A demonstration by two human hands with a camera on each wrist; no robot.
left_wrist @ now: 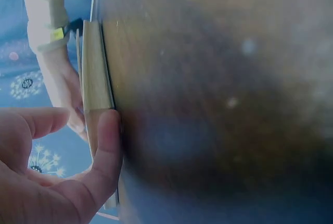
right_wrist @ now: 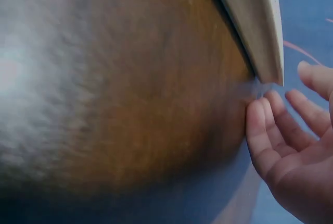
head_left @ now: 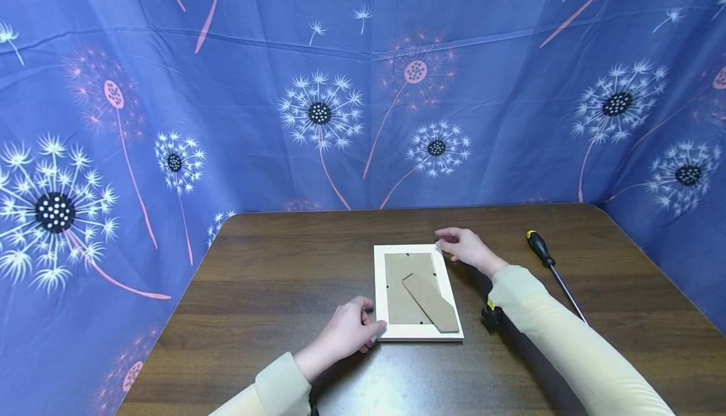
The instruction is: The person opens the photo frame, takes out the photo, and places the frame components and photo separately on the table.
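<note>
A white picture frame (head_left: 381,277) lies on the table with its beige backing board (head_left: 399,306) upward. Its stand leg (head_left: 433,306) sits flat and slanted across that board. At the frame's near left corner is my left hand (head_left: 347,331); a digit touches the corner edge, and the others are loosely bent beside it. In the left wrist view, that digit (left_wrist: 109,135) lies against the frame's side (left_wrist: 96,73). My right hand (head_left: 467,249) is at the far right corner, fingers loosely bent. The right wrist view shows its fingertips (right_wrist: 256,110) right by the frame's corner (right_wrist: 268,70), contact unclear.
A screwdriver (head_left: 539,246) with a black and yellow handle lies to the right, its shaft partly behind the right sleeve (head_left: 544,315). Under that wrist hangs a small black device (head_left: 491,316). Behind the brown table (head_left: 272,277) hangs a blue dandelion-print cloth (head_left: 249,120).
</note>
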